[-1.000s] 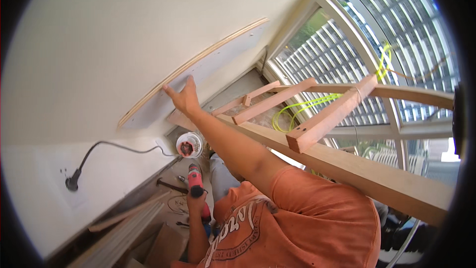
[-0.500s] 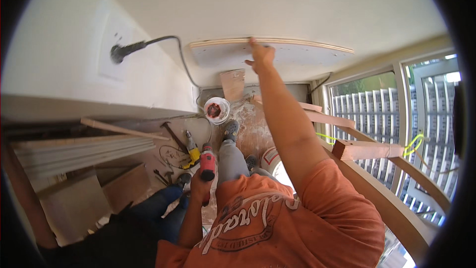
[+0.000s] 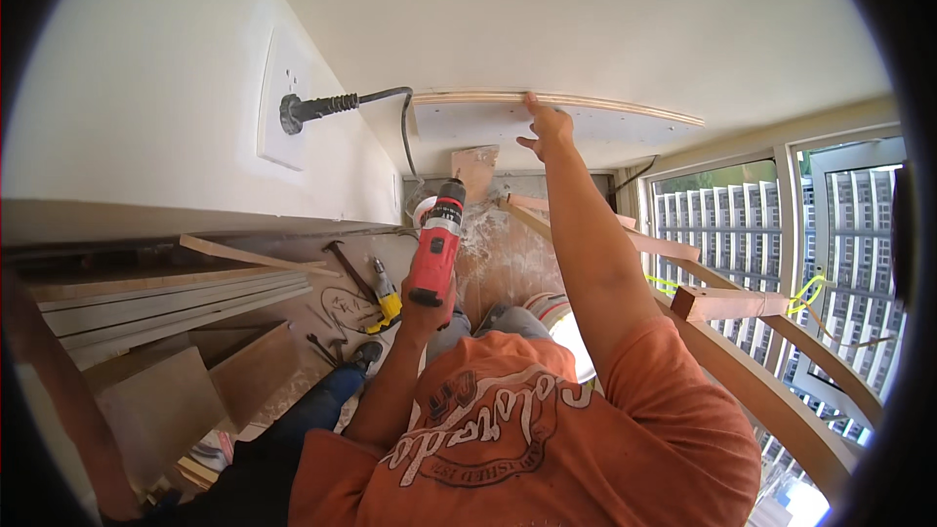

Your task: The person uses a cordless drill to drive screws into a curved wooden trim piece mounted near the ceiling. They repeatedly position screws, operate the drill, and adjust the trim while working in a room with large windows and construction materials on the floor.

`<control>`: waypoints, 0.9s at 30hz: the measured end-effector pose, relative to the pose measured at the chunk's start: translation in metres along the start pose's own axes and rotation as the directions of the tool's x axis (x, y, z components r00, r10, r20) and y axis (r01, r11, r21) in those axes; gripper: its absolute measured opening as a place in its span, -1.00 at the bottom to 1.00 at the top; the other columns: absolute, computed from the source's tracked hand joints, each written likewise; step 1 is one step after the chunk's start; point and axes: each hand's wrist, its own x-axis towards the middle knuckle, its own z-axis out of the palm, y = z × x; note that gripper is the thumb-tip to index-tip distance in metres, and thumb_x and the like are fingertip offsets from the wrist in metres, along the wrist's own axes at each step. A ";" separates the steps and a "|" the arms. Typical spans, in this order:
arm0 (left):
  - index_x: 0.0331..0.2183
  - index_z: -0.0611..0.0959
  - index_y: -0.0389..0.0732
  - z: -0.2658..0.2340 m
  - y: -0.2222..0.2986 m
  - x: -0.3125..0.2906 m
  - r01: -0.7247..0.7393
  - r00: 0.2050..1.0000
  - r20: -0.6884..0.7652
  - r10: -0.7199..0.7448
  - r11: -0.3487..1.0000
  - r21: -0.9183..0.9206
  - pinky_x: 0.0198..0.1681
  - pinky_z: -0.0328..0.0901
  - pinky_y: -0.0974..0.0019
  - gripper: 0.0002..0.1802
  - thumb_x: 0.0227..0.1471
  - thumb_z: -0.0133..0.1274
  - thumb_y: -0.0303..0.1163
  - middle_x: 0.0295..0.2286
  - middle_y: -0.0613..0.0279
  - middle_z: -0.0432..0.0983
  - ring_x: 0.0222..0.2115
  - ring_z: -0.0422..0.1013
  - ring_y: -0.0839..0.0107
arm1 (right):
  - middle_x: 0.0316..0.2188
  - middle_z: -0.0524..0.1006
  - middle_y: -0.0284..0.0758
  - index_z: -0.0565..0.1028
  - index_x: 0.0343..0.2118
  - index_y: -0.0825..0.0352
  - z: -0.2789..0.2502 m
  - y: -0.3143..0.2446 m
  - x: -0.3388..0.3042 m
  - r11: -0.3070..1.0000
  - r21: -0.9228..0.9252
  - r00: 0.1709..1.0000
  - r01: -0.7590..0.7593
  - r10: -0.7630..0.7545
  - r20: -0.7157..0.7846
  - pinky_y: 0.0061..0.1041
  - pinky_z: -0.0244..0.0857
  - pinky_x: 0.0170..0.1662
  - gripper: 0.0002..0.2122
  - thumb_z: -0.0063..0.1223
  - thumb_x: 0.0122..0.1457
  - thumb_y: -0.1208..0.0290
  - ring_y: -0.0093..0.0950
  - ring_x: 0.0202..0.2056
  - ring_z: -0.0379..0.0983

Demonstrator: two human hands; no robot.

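My left hand (image 3: 429,312) is closed round the handle of a red and black cordless drill (image 3: 437,249), its bit end pointing up toward the wall. At arm's length my right hand (image 3: 549,127) holds a plywood panel (image 3: 605,117), a fingertip hooked on its layered top edge and other fingers spread below. The panel is pale on its front and lies along the wall. A small loose piece of board (image 3: 475,171) leans below it. Partly behind the drill is a white bucket (image 3: 423,209).
A black plug (image 3: 317,109) and cord stick out of the left wall's socket. Yellow power tool (image 3: 387,303) and hammer (image 3: 349,271) lie on the floor. Stacked boards (image 3: 176,307) and a co-worker's leg (image 3: 317,405) are at left. Wooden framing (image 3: 761,390) crosses by the windows; another bucket (image 3: 556,317) stands close.
My left hand has raised the drill from beside my legs, and its bit end now points up toward the panel. My right hand stays at the panel's edge while the view has shifted slightly.
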 end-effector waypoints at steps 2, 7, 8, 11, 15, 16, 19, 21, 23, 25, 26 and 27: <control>-0.15 0.52 -0.33 -0.001 0.029 0.022 -0.009 0.966 -0.256 0.019 0.999 0.041 -0.23 0.40 0.14 -0.66 -0.02 0.11 -0.43 -0.33 -0.03 0.55 -0.30 0.50 0.03 | 0.17 0.15 0.00 0.23 0.12 0.53 -0.003 -0.001 0.000 1.000 -0.006 1.000 -0.007 0.007 -0.006 0.15 0.30 0.05 -0.37 0.23 0.10 0.25 -0.08 0.17 0.11; -0.30 0.61 -0.30 -0.005 0.024 0.028 -0.011 0.990 -0.140 0.008 1.000 -0.023 -0.29 0.36 0.12 -0.80 0.01 0.11 -0.41 -0.40 0.01 0.56 -0.34 0.48 0.01 | 0.17 0.14 -0.01 0.23 0.13 0.53 0.002 -0.006 -0.001 1.000 -0.018 1.000 -0.016 0.016 -0.012 0.14 0.30 0.06 -0.37 0.23 0.11 0.25 -0.07 0.18 0.11; -0.30 0.61 -0.30 -0.003 0.020 0.027 -0.008 0.990 -0.142 0.005 1.000 -0.024 -0.29 0.36 0.12 -0.80 0.01 0.11 -0.41 -0.40 0.01 0.56 -0.34 0.48 0.01 | 0.18 0.13 -0.02 0.22 0.13 0.53 0.004 -0.007 -0.001 1.000 -0.016 1.000 -0.019 0.019 -0.004 0.14 0.29 0.07 -0.37 0.22 0.11 0.26 -0.06 0.19 0.08; -0.27 0.59 -0.31 0.009 0.005 0.023 0.163 0.979 -0.092 -0.182 0.970 -0.178 -0.29 0.35 0.14 -0.78 0.02 0.11 -0.41 -0.38 -0.01 0.55 -0.35 0.48 0.01 | 0.21 0.10 -0.01 0.20 0.15 0.52 0.005 -0.006 0.001 0.999 -0.016 1.000 -0.028 0.028 0.014 0.15 0.26 0.08 -0.37 0.21 0.12 0.27 -0.03 0.23 0.03; -0.34 0.55 -0.30 0.020 0.005 0.022 0.166 0.962 -0.165 -0.218 0.946 -0.279 -0.42 0.28 0.26 -0.87 0.06 0.08 -0.44 -0.51 0.16 0.48 -0.50 0.40 0.27 | 0.19 0.16 -0.04 0.13 0.16 0.53 0.001 -0.007 0.003 0.998 -0.025 0.999 -0.053 0.053 -0.011 0.13 0.32 0.03 -0.30 0.26 0.08 0.30 -0.10 0.18 0.12; -0.38 0.54 -0.29 0.022 0.005 0.023 0.158 0.958 -0.185 -0.220 0.941 -0.299 -0.48 0.26 0.33 -0.90 0.07 0.07 -0.46 -0.57 0.24 0.45 -0.56 0.37 0.40 | 0.19 0.16 -0.04 0.13 0.16 0.53 0.002 -0.010 0.001 0.998 -0.030 0.999 -0.051 0.051 -0.002 0.13 0.32 0.03 -0.30 0.26 0.08 0.30 -0.10 0.18 0.12; -0.34 0.56 -0.29 0.020 0.012 0.028 0.377 0.897 -0.012 -0.442 0.778 -0.502 -0.40 0.32 0.29 -0.85 0.07 0.08 -0.40 -0.49 0.19 0.50 -0.49 0.46 0.38 | 0.26 0.05 0.01 0.15 0.18 0.51 0.002 -0.014 -0.007 0.996 -0.034 0.997 -0.076 0.077 0.028 0.17 0.22 0.11 -0.36 0.18 0.15 0.30 0.02 0.26 -0.03; -0.36 0.55 -0.28 0.020 0.019 0.036 0.369 0.888 -0.045 -0.457 0.769 -0.522 -0.41 0.31 0.34 -0.86 0.08 0.09 -0.40 -0.50 0.23 0.49 -0.50 0.45 0.45 | 0.26 0.05 0.00 0.14 0.20 0.49 0.003 -0.018 -0.012 0.996 -0.025 0.995 -0.085 0.086 0.047 0.17 0.21 0.11 -0.36 0.18 0.15 0.31 0.02 0.27 -0.04; -0.39 0.55 -0.27 0.026 0.021 0.045 0.359 0.879 -0.077 -0.471 0.759 -0.543 -0.43 0.30 0.39 -0.87 0.08 0.09 -0.40 -0.52 0.27 0.48 -0.52 0.43 0.52 | 0.26 0.05 -0.01 0.15 0.20 0.49 0.003 -0.020 -0.013 0.996 -0.029 0.995 -0.087 0.088 0.039 0.17 0.21 0.12 -0.36 0.17 0.15 0.31 0.03 0.27 -0.05; -0.38 0.53 -0.26 0.035 0.016 0.052 0.329 0.857 -0.048 -0.513 0.618 -0.714 -0.42 0.31 0.40 -0.90 0.06 0.09 -0.45 -0.50 0.31 0.47 -0.52 0.42 0.51 | 0.26 0.05 -0.02 0.15 0.20 0.48 0.003 -0.020 -0.014 0.995 -0.034 0.995 -0.092 0.093 0.034 0.18 0.20 0.12 -0.37 0.17 0.15 0.32 0.03 0.27 -0.05; -0.38 0.53 -0.26 0.040 0.013 0.057 0.327 0.855 -0.053 -0.515 0.616 -0.717 -0.42 0.31 0.40 -0.90 0.06 0.09 -0.45 -0.50 0.31 0.47 -0.52 0.42 0.51 | 0.26 0.05 -0.02 0.15 0.20 0.48 0.003 -0.021 -0.014 0.994 -0.040 0.994 -0.099 0.101 0.049 0.18 0.19 0.12 -0.37 0.16 0.15 0.32 0.03 0.27 -0.06; -0.36 0.53 -0.25 0.047 0.011 0.062 0.237 0.853 -0.086 -0.514 0.529 -0.815 -0.41 0.31 0.42 -0.91 0.04 0.09 -0.47 -0.48 0.32 0.47 -0.50 0.42 0.51 | 0.26 0.06 -0.03 0.16 0.20 0.48 0.002 -0.021 -0.013 0.993 -0.043 0.992 -0.106 0.108 0.062 0.18 0.18 0.13 -0.38 0.15 0.16 0.32 0.03 0.27 -0.06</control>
